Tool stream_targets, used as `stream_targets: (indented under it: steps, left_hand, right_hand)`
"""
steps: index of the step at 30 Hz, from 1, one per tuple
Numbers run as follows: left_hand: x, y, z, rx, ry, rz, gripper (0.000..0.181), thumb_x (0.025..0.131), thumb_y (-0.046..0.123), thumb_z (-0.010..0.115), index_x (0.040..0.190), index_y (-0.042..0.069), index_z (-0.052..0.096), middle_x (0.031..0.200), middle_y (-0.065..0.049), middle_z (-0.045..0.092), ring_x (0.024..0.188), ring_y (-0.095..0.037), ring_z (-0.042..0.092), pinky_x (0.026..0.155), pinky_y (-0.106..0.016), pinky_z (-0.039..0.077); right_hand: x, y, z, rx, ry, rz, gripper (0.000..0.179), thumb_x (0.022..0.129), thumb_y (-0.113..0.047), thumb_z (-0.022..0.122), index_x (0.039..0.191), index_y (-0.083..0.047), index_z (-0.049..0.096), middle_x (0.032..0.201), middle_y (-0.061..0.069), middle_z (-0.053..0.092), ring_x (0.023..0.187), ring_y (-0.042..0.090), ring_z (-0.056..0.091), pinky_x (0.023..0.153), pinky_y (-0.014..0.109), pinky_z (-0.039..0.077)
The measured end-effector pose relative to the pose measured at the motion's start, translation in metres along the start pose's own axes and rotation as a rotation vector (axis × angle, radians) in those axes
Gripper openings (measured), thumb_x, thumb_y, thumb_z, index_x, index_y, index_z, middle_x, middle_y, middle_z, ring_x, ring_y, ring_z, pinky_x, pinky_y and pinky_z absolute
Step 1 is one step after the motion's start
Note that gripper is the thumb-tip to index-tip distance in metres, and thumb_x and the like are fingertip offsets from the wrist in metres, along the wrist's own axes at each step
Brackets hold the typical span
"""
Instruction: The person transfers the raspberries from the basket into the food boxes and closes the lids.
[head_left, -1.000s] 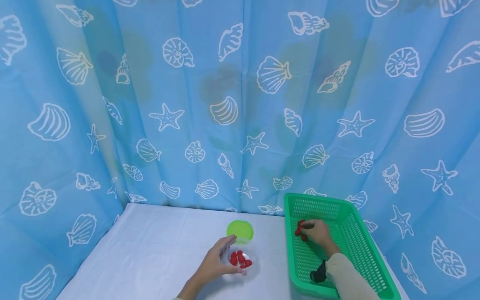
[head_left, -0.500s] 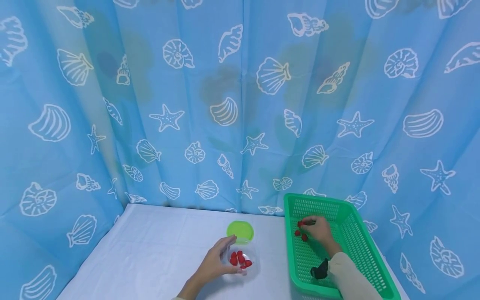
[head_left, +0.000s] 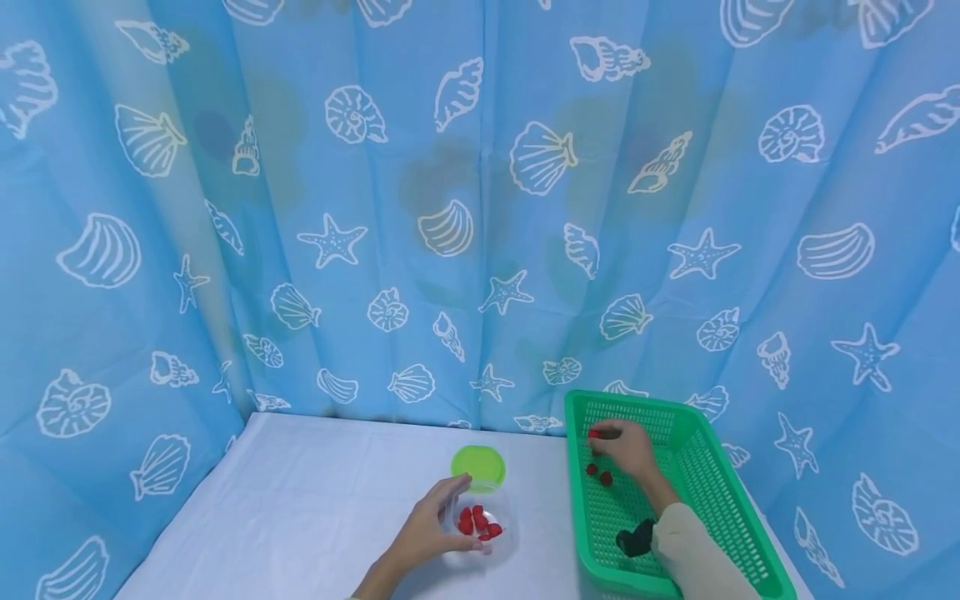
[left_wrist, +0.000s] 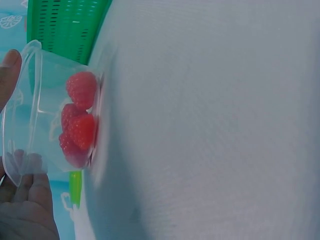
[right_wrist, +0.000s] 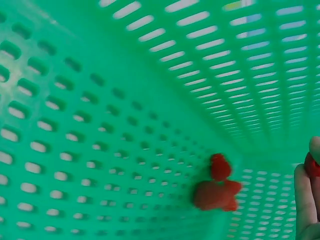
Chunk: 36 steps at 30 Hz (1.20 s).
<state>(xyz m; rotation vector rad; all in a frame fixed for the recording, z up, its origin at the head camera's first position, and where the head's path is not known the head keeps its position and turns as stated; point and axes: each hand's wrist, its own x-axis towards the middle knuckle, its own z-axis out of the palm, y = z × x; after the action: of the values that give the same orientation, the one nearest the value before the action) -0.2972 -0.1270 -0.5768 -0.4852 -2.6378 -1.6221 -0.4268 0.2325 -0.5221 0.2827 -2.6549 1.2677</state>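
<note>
My left hand [head_left: 427, 527] grips a clear plastic tub [left_wrist: 47, 95] at its rim, thumb on one side and fingers on the other. Several red raspberries [left_wrist: 81, 90] lie on the tub's bottom. Inside the green basket [head_left: 579, 508], my right hand [head_left: 632, 452] pinches one raspberry [right_wrist: 312, 166] between thumb and fingers, raised off the basket floor. Below that hand, more raspberries [right_wrist: 220, 167] lie in the basket, partly bunched together in the right wrist view. Fingers hide part of the pinched raspberry.
A lime-green lid [head_left: 477, 467] lies on the white-covered table [head_left: 315, 492] just behind the tub. The basket's raised walls surround my right hand. A blue shell-patterned curtain [head_left: 375, 250] hangs behind and beside the table. A black object [head_left: 636, 539] shows by my right sleeve.
My right hand has lifted a raspberry from the cluster and moved slightly up and left in the basket. My left hand keeps holding the tub in place.
</note>
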Motion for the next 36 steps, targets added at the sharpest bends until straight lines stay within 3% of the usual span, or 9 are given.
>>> stream_targets:
  steps: [7, 12, 21, 27, 36]
  left_hand:
    - [0.000, 0.001, 0.000, 0.005, -0.005, 0.007, 0.095, 0.068, 0.044, 0.088, 0.147, 0.017, 0.043, 0.143, 0.002, 0.048, 0.133, -0.022, 0.045, 0.106, -0.044, 0.041]
    - [0.001, 0.000, -0.001, -0.010, -0.016, 0.004, 0.097, 0.068, 0.044, 0.087, 0.148, 0.016, 0.041, 0.144, -0.001, 0.048, 0.135, -0.023, 0.042, 0.108, -0.046, 0.038]
    - [0.002, -0.001, 0.001, 0.003, -0.014, -0.003, 0.097, 0.067, 0.044, 0.088, 0.148, 0.016, 0.041, 0.144, 0.000, 0.048, 0.136, -0.023, 0.042, 0.108, -0.047, 0.038]
    - [0.004, 0.001, 0.001, 0.006, -0.006, -0.017, 0.094, 0.068, 0.044, 0.087, 0.147, 0.016, 0.043, 0.144, -0.001, 0.048, 0.134, -0.026, 0.044, 0.106, -0.049, 0.040]
    - [0.003, -0.001, 0.003, 0.030, 0.002, -0.021, 0.099, 0.065, 0.050, 0.087, 0.147, 0.016, 0.043, 0.143, -0.001, 0.050, 0.133, -0.024, 0.045, 0.105, -0.048, 0.042]
  right_hand:
    - [0.001, -0.033, -0.009, 0.012, 0.025, -0.088, 0.033, 0.084, -0.023, 0.078, 0.112, -0.007, 0.072, 0.105, 0.007, 0.071, 0.104, 0.030, 0.064, 0.082, 0.046, 0.055]
    - [-0.001, -0.064, -0.009, 0.054, 0.013, -0.128, 0.029, 0.083, -0.027, 0.079, 0.108, -0.014, 0.073, 0.104, 0.003, 0.071, 0.100, 0.026, 0.067, 0.077, 0.039, 0.058]
    - [-0.021, -0.118, 0.019, 0.183, -0.010, -0.154, 0.021, 0.078, -0.011, 0.082, 0.098, -0.009, 0.075, 0.096, 0.003, 0.069, 0.090, 0.025, 0.069, 0.074, 0.033, 0.060]
    - [-0.033, -0.134, 0.034, 0.176, -0.034, -0.254, 0.019, 0.076, -0.007, 0.083, 0.093, -0.013, 0.075, 0.093, 0.000, 0.067, 0.085, 0.018, 0.070, 0.071, 0.027, 0.059]
    - [-0.042, -0.157, 0.026, 0.174, -0.040, -0.342, 0.020, 0.076, -0.007, 0.083, 0.093, -0.013, 0.075, 0.092, -0.001, 0.067, 0.084, 0.016, 0.070, 0.071, 0.025, 0.059]
